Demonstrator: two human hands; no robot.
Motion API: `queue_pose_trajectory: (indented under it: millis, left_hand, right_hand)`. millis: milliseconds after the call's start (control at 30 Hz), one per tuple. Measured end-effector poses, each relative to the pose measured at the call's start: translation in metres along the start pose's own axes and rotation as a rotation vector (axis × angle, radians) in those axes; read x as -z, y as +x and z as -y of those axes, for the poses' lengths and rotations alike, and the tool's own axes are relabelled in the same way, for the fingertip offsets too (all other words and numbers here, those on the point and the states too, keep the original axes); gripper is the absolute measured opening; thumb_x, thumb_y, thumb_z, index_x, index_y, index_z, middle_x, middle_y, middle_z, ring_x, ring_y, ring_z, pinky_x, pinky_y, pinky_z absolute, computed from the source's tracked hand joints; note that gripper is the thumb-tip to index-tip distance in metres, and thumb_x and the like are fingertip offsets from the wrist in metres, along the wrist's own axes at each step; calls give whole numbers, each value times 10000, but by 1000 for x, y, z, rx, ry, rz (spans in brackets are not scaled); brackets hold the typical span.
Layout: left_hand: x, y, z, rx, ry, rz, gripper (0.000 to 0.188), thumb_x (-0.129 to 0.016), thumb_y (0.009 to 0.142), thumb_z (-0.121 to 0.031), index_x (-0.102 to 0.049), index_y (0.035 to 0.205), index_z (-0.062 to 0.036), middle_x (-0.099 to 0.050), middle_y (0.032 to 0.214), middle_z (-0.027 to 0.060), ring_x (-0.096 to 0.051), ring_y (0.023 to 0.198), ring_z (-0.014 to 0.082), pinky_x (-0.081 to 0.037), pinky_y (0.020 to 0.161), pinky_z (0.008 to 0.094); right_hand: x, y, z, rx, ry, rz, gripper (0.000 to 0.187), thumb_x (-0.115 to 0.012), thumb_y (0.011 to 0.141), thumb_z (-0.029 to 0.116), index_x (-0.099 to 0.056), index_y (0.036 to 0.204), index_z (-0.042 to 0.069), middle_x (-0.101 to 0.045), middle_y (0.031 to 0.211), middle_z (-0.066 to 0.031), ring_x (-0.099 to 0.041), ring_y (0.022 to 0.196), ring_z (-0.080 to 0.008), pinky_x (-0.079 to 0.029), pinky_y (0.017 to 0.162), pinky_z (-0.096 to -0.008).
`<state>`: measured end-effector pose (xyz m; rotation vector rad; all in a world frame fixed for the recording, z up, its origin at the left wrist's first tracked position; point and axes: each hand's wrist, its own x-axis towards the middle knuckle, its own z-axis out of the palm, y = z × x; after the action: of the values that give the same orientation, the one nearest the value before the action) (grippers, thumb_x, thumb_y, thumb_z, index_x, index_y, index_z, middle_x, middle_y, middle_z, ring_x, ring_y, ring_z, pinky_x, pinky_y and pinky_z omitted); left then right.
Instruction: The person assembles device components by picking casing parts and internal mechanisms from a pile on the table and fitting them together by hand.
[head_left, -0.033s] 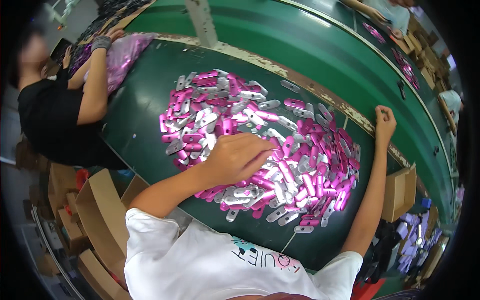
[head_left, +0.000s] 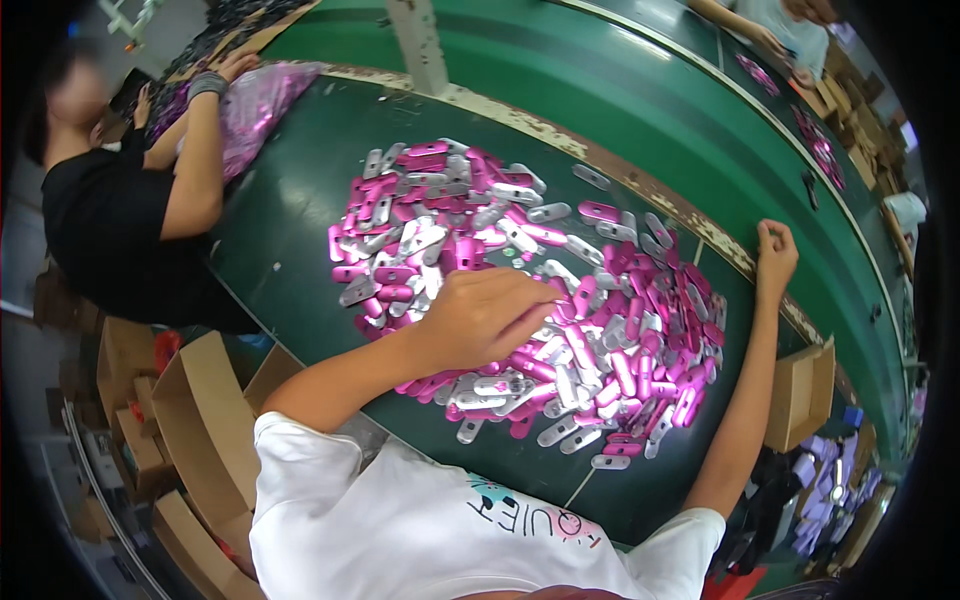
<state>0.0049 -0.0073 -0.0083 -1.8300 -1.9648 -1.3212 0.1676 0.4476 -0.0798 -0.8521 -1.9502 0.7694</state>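
Observation:
A broad heap of small elongated casings with rounded ends lies on the green table (head_left: 290, 300), some magenta (head_left: 599, 211) and some silver (head_left: 591, 177). Over the heap's middle is my left hand (head_left: 488, 315), its fingers pressed together and pointing right. What its fingertips pinch, if anything, is hidden by the hand and the pieces around it. My right hand (head_left: 776, 258) is off to the right, at the table's far rim, apart from the heap. Its fingers are curled toward the thumb, and I cannot make out anything in them.
A green conveyor belt (head_left: 600, 110) runs beyond the worn rim, with a metal post (head_left: 417, 45) at it. At the left a co-worker in black (head_left: 120, 220) handles a clear bag (head_left: 250, 120) of magenta pieces. Cardboard boxes (head_left: 205, 400) stand lower left, another box (head_left: 802, 395) at right.
The whole view has shifted slightly, so the table and heap appear a little farther right. Both hands keep nearly the same poses.

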Motion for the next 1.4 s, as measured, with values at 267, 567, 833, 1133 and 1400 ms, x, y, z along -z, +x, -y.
queue_pose_trajectory:
  millis: [267,567,833,1133,1400]
  left_hand:
    - [-5,-6,-3,-15,2,-53,120,-699,784,-106,-640,879,-62,-660,737,64,-642,604,189,-507,520,299]
    - [-1,-2,2,-25,24,-59,135,-715,764,-45,-654,884,-27,-669,749,87,-644,603,193,-502,524,281]
    - [2,-1,-1,4,-8,-118,122,-711,781,-67,-649,875,-20,-665,742,86,-644,606,197,-501,531,281]
    - [56,11,-40,173,-367,-121,97,-671,819,-50,-652,898,3,-679,794,99,-676,677,170,-541,596,268]
    - [64,-34,34,-73,194,-92,100,-694,784,-112,-670,865,-58,-654,739,52,-629,605,177,-505,516,286]
  right_hand:
    - [-4,3,-4,17,52,29,130,-651,882,150,-638,912,25,-407,568,65,-360,520,-23,-252,474,-218]
    - [-3,0,1,19,31,18,117,-649,884,146,-638,907,32,-398,558,65,-354,507,-26,-258,468,-222]
    - [-5,-2,6,-4,130,-50,170,-647,889,153,-612,1006,34,-418,572,57,-353,510,-26,-256,466,-207]
    - [-4,23,27,-97,596,-421,413,-612,908,149,-405,1242,22,-545,720,-62,-403,451,-68,-279,367,-207]
    - [-197,75,199,-319,655,341,460,-628,871,407,-480,1212,138,-640,968,-48,-584,723,-129,-401,541,-252]
